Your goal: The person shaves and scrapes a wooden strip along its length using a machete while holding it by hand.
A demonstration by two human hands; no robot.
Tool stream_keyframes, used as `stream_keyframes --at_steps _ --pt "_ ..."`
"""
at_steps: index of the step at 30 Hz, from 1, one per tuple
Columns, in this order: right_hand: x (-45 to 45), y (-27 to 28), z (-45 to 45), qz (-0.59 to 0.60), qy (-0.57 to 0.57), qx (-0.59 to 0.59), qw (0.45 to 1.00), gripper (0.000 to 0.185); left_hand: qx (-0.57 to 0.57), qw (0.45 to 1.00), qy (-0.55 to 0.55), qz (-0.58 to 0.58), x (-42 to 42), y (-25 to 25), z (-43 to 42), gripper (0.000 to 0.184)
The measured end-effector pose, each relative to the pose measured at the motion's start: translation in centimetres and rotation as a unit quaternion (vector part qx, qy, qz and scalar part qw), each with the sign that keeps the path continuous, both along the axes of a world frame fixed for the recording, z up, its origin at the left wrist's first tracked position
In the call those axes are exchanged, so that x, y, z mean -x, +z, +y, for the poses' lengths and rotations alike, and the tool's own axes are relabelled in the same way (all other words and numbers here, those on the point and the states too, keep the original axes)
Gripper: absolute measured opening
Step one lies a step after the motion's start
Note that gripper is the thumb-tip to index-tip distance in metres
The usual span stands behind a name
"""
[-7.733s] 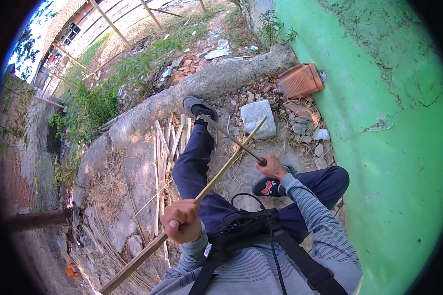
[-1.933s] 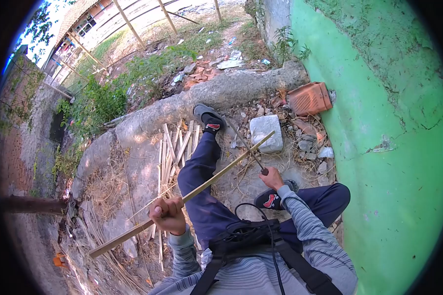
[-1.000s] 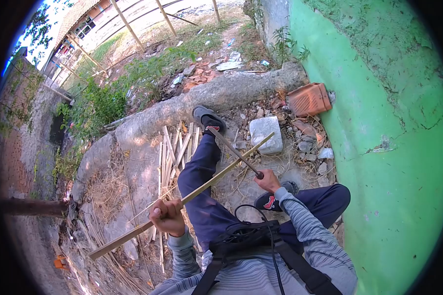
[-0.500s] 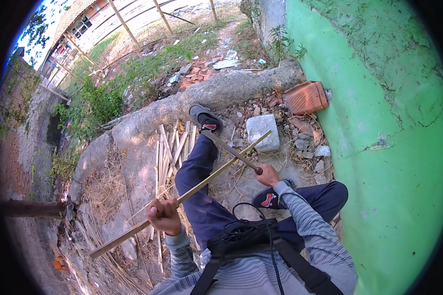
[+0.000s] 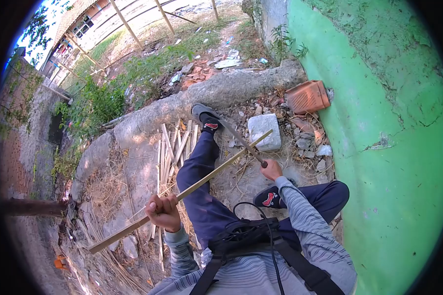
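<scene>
My left hand point(image 5: 163, 212) is closed around a long bamboo strip point(image 5: 206, 178), which slants from the lower left up to the right across my leg. My right hand point(image 5: 271, 170) grips the dark handle of a long-bladed knife point(image 5: 237, 136). Its blade crosses the strip close to the far end, pointing up and left toward my shoe. A white block point(image 5: 264, 129) lies just beyond that end of the strip. Split bamboo strips point(image 5: 170, 150) are piled on the ground left of my outstretched leg.
A green wall point(image 5: 379, 196) rises close on my right. Ahead runs a low, rough concrete ledge point(image 5: 221, 91). An orange hollow brick point(image 5: 307, 97) and rubble sit by the wall. Green plants point(image 5: 96, 105) grow beyond the ledge at left.
The knife has slid along the bamboo strip toward its far end, and my right hand has shifted slightly forward and right. My left hand keeps its hold almost in place.
</scene>
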State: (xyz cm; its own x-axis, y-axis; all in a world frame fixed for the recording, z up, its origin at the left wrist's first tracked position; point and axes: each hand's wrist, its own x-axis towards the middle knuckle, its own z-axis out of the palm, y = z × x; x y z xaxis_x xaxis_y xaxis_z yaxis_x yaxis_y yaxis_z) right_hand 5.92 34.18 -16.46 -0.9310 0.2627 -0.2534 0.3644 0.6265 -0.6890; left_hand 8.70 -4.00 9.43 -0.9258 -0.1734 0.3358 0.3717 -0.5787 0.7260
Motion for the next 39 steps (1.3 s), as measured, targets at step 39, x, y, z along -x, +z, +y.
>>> stream_keyframes --at_steps 39 --pt "-0.8 -11.2 9.6 -0.160 -0.177 0.063 0.969 0.022 0.040 0.999 -0.007 0.011 -1.0 1.5 1.6 0.038"
